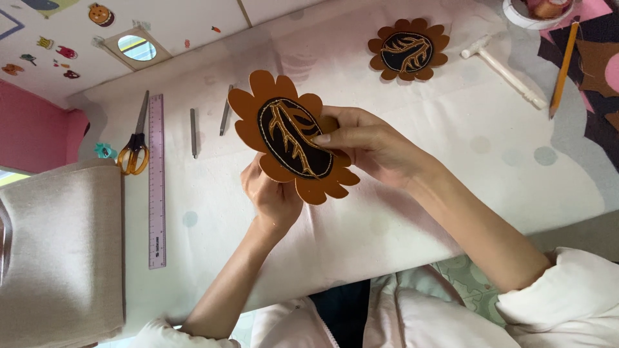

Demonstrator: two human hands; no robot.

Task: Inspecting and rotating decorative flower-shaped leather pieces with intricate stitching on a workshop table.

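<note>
At nine o'clock on the white table (451,129) lie orange-handled scissors (134,145) beside a purple ruler (157,187), with two grey metal tools (207,124) just to their right. At the centre, the left hand (274,196) grips the brown flower-shaped leather piece (291,138) from beneath at its six o'clock edge, fingers curled behind it, while the right hand (367,145) pinches its three o'clock side, thumb pressed on the black oval face. Toward one o'clock rest a second flower piece (408,49), a white mallet (506,69) and a pencil (563,67).

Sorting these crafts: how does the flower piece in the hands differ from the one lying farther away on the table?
The held flower piece is gripped by the left hand and right hand, tilted and looks larger; the far flower piece lies flat, untouched. Both have brown petals and a dark centre with tan branching lines.
</note>
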